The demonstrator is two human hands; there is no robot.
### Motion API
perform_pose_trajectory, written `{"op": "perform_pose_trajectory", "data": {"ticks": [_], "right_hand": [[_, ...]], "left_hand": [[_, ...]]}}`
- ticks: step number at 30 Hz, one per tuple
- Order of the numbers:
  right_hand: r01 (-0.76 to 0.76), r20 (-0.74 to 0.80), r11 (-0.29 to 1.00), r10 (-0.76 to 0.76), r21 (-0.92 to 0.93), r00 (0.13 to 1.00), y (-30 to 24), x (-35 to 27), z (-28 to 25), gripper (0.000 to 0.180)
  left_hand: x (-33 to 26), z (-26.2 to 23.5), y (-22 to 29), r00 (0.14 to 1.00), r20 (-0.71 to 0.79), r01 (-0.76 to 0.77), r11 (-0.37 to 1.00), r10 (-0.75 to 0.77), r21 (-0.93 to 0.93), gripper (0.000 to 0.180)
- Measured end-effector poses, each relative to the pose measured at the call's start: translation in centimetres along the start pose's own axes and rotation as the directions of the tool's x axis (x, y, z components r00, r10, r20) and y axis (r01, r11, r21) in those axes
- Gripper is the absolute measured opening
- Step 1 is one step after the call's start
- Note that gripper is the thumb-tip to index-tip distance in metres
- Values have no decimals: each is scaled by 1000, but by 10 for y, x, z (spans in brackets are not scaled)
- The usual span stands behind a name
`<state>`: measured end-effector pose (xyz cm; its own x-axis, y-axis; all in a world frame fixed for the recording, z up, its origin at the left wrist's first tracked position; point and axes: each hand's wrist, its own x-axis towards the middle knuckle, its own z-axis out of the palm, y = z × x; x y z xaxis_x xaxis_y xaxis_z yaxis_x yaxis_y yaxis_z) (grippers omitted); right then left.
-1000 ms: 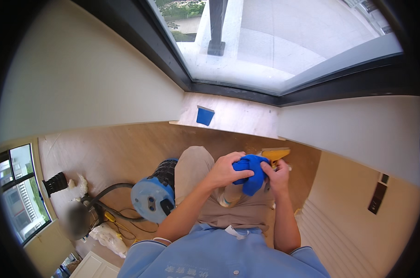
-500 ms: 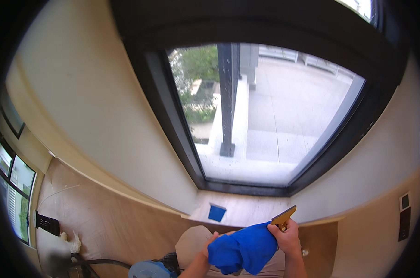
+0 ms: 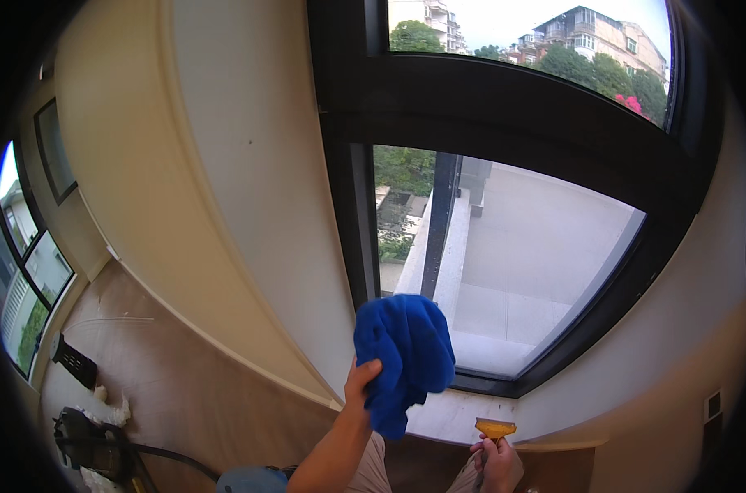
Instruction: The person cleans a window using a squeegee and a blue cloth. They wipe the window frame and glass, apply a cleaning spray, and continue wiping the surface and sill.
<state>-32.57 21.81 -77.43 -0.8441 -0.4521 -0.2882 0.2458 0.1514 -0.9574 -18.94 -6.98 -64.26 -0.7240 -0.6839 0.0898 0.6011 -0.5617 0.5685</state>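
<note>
Ahead of you the dark window frame runs upright between the cream wall and the lower pane, with a pale sill along the bottom edge. The glass stands open and unobstructed to the right of your raised hand, and the wall beside the frame is bare. Your left hand is lifted toward the lower left corner of the pane; its grip is pressed together on a bunched blue cloth, which hangs over the fingers, in front of the frame's bottom corner. Your right hand sits low, just under the sill, fingers curled round the handle of a small yellow scraper, blade upward.
</note>
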Motion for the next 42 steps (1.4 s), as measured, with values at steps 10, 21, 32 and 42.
{"op": "perform_pose_trajectory", "data": {"ticks": [10, 21, 32, 42], "right_hand": [[9, 61, 999, -11, 35, 998, -14, -47, -15, 29], [150, 183, 969, -187, 198, 965, -74, 20, -14, 26], [685, 731, 422, -75, -593, 679, -212, -16, 23, 38], [704, 428, 700, -603, -121, 673, -373, 49, 103, 54]], "left_hand": [[136, 143, 105, 507, 392, -565, -48, 767, 824, 82], [126, 161, 78, 765, 527, -626, 233, 370, 744, 67], [-55, -10, -37, 936, -84, 337, 797, -343, 501, 49], [-137, -134, -101, 766, -366, 523, 843, -528, -123, 45]]}}
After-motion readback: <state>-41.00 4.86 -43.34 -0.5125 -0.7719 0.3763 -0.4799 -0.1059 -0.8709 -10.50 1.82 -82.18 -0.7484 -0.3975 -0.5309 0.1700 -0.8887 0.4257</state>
